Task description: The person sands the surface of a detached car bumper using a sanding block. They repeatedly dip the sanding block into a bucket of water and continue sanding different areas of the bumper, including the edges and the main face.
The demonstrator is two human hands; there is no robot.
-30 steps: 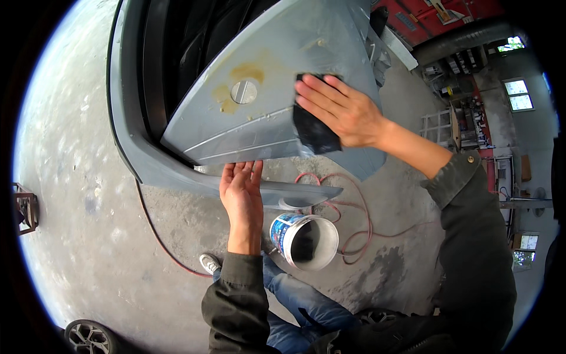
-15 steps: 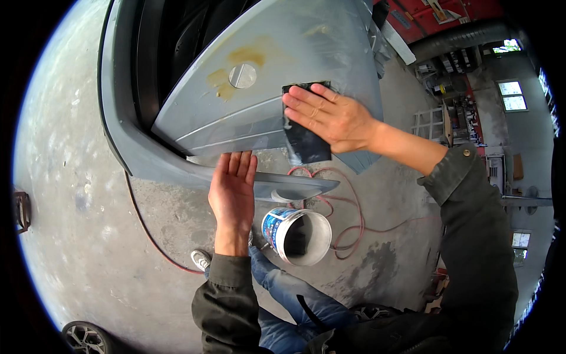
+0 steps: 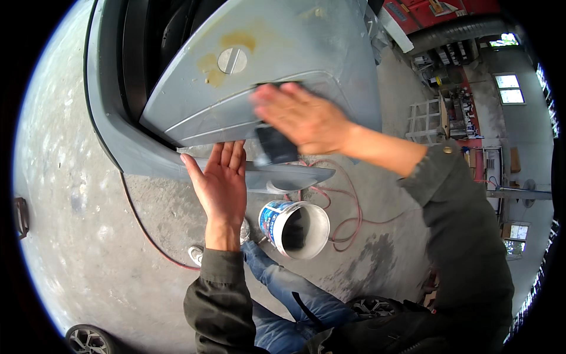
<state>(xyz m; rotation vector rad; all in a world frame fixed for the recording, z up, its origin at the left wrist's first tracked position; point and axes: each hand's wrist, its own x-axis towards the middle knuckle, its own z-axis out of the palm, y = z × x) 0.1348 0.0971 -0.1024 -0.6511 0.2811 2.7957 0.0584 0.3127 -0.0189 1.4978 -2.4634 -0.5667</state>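
The black sheet (image 3: pixel 276 144) lay right under the fingers of the right hand (image 3: pixel 303 115), the nearer hand. Its long side ran across them, with one end poking out toward the person. Those fingers were straight and flat, not curled. Behind them was the gray bumper (image 3: pixel 283 47). To their left, the left hand (image 3: pixel 221 192) was palm up, unclenched, fingertips by the bumper's edge. A bucket (image 3: pixel 271 221) stood below.

Workshop, car bodywork type: big grey car body part (image 3: pixel 295 44) with yellow-brown patches (image 3: pixel 239 40), spoked wheel (image 3: pixel 89 340) at lower left, red hose (image 3: pixel 359 212) looped over stained concrete floor (image 3: pixel 71 236), white-and-blue bucket (image 3: pixel 272 218), packed shelves (image 3: pixel 460 112) along the right side.
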